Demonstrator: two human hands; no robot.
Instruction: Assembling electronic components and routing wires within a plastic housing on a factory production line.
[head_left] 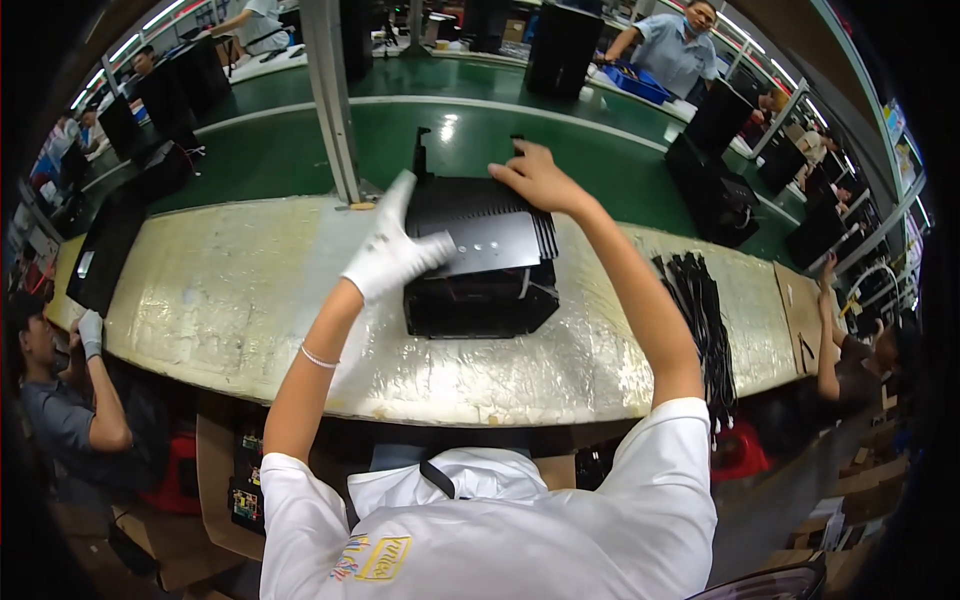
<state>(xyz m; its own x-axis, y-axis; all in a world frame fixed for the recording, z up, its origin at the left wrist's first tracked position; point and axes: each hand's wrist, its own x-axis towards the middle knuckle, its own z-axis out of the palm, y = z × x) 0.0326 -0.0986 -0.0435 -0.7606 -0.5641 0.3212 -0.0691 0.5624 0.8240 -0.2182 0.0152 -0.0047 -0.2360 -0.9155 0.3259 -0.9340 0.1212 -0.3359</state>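
A black open-sided case, apparently a computer case, stands on the bench in front of me. Across its top lies a stack of black sheet-metal panels with overlapping, stepped edges; the uppermost reflects the light. My left hand, in a white glove, is at the stack's left edge, thumb and fingers spread, slightly blurred. Bare, my right hand reaches over the far right corner, its fingertips beside a small black upright piece. Thumb and forefinger are apart there. A similar black upright piece rises at the far left.
Black cables hang over the bench's right edge. A black panel lies at the left end. A metal post rises beyond the bench. Across the green conveyor, a person stands by a blue bin. Co-workers sit at both sides.
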